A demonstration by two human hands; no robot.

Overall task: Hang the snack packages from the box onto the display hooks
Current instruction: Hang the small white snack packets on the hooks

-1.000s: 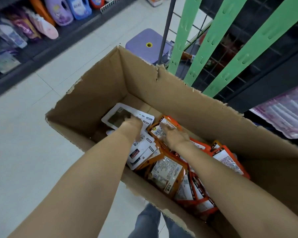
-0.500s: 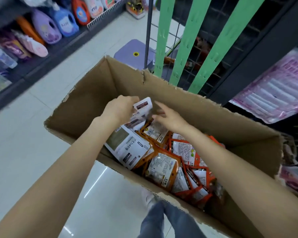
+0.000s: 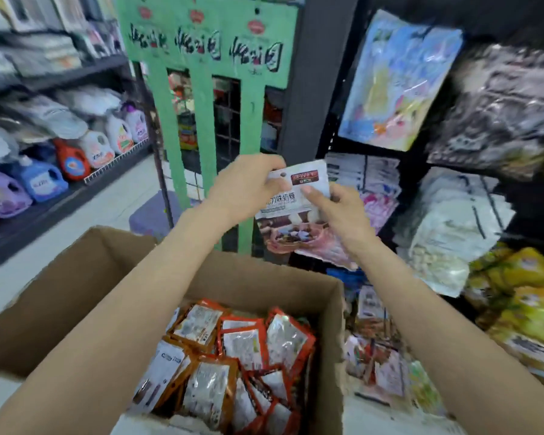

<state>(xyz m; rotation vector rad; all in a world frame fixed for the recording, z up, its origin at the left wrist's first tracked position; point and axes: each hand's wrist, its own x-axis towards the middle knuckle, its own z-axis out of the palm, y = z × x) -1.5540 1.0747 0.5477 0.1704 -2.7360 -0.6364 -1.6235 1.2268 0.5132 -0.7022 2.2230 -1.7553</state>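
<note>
White snack package (image 3: pixel 299 196) held up in both hands above the open cardboard box (image 3: pixel 76 296).

The left hand (image 3: pixel 248 186) pinches the package's top left corner, beside its hang hole, thumb across the front; the right hand (image 3: pixel 339 211) grips its right edge, thumb on the face (print partly blurred). The package hangs upright in front of the green display strips (image 3: pixel 201 120), just right of them and apart from them. Below, orange packages (image 3: pixel 242 356) fill the box's right part; its far wall stands under the forearms. Stocked shelves (image 3: pixel 484 215) crowd the right side, leaving open air only around the strips.
</note>
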